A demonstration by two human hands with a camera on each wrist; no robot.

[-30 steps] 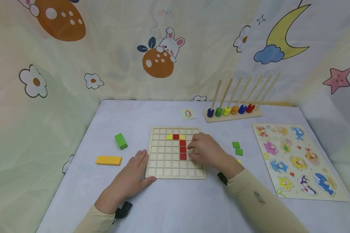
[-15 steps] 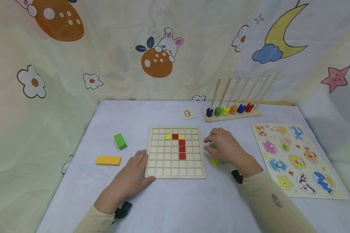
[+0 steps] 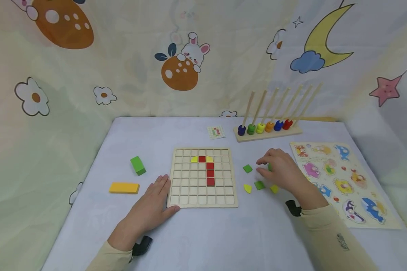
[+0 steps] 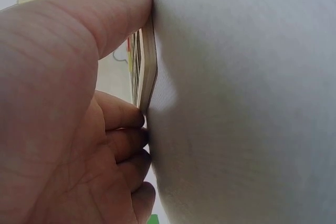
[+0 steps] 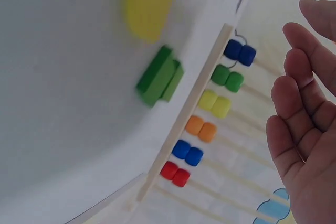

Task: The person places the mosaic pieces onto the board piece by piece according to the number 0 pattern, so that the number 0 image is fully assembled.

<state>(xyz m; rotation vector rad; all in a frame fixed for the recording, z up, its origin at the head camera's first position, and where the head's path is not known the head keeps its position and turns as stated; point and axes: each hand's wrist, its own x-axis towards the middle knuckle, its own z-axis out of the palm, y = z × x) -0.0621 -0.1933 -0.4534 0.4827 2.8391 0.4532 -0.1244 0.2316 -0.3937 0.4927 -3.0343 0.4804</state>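
Observation:
A wooden grid board (image 3: 189,191) lies mid-table, with red square tiles (image 3: 210,173) and yellow tiles (image 3: 195,159) set in its cells. My left hand (image 3: 148,206) rests at its lower left corner, fingers straight along the side. In the left wrist view the thumb (image 4: 123,11) touches the board's edge (image 4: 149,59). To the right of the board my right hand (image 3: 282,172) hovers with loosely bent fingers, holding nothing. Under and around it lie green tiles (image 3: 259,185) and yellow pieces (image 3: 247,188); one green tile (image 3: 270,166) is partly hidden by the fingers.
A bead rack (image 3: 269,134) with upright pegs and a small pattern card (image 3: 216,132) stand at the back. An animal peg puzzle (image 3: 346,188) lies at the right. Green (image 3: 138,165) and orange (image 3: 124,188) blocks lie at the left.
My right hand has moved right, off the board and past the loose tiles, uncovering some green and yellow pieces. The left hand stays at the board's corner.

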